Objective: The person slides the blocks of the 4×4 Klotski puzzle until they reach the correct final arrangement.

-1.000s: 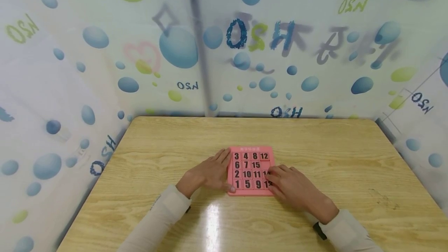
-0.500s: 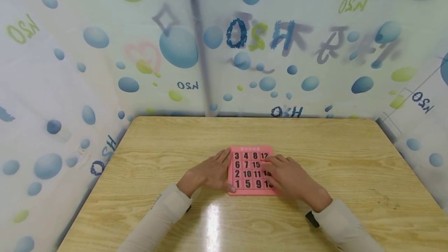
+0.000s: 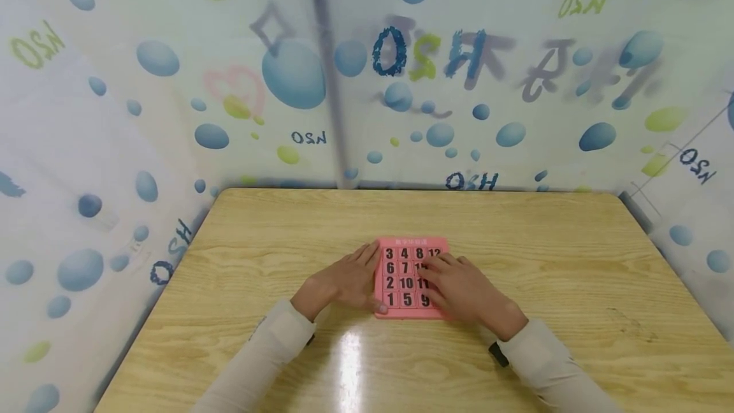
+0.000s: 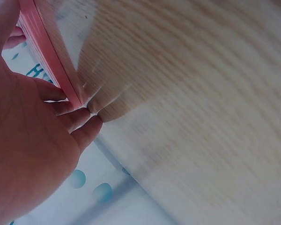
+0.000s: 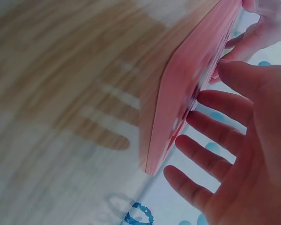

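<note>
Counted: one pink number board [image 3: 408,313], lying flat on one wood-grain surface [image 3: 275,228], near the middle, between two bare hands; thirteen numbered tiles [image 3: 406,283] showing whole or in part, in four rows: 3, 4, 8, 12; 6, 7, one with figure part-covered; 2, 10, 11; 1, 5, 9; rest of the right-hand column hidden beneath the right grip [image 3: 467,289], figures there unreadable; right grip spread, fingers apart and slightly bent, tips over the third column; whether pressing one tile or several, cannot tell; left grip [image 3: 351,280] spread along the board's left edge, thumb at the lower left corner, fingertips touching the side; around these, two pale sleeves [image 3: 255,359], two dark bands [image 3: 498,354], one at each wrist; one bright reflection [image 3: 350,362] on the surface, nearer than the board; behind and to both sides, wall covering [image 3: 361,113] printed with blue and green drops and lettering
</note>
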### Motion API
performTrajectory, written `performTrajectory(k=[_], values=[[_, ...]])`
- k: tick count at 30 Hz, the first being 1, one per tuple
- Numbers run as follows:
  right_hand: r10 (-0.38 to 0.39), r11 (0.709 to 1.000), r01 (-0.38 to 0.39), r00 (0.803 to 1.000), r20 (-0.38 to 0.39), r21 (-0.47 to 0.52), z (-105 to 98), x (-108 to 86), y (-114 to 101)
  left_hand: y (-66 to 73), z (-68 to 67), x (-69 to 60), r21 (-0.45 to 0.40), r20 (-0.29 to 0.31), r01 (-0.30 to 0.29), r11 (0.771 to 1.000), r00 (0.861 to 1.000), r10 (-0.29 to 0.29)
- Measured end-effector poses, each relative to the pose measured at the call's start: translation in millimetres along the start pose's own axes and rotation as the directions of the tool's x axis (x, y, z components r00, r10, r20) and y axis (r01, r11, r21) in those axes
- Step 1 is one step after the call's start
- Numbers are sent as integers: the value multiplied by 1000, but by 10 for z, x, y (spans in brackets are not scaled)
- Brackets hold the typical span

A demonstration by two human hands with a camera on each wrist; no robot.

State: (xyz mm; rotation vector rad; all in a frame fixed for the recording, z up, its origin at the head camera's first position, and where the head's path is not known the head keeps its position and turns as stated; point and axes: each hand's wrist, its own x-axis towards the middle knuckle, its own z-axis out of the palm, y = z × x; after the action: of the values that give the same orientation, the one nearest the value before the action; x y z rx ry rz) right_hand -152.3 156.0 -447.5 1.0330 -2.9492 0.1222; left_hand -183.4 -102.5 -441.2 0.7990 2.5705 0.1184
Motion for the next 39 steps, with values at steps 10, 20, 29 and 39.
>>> performTrajectory(k=[10,20,29,39], values=[[23,1000,-23,999,25,7,9,-19,38,-14,3,7,-18,1,6,1000,1000,-6],[44,999,-44,998,41,1,-16,-67,74,-9,2,6,-23,2,5,1000,1000,-5],[48,999,-48,998,29,-14,-42,-111,102,4,-5,-4,-21,10,1,1000,1000,-1],[57,998,-57,998,41,-4,-49,-131,140,4,-16,-12,-27,9,-3,1000,1000,3]])
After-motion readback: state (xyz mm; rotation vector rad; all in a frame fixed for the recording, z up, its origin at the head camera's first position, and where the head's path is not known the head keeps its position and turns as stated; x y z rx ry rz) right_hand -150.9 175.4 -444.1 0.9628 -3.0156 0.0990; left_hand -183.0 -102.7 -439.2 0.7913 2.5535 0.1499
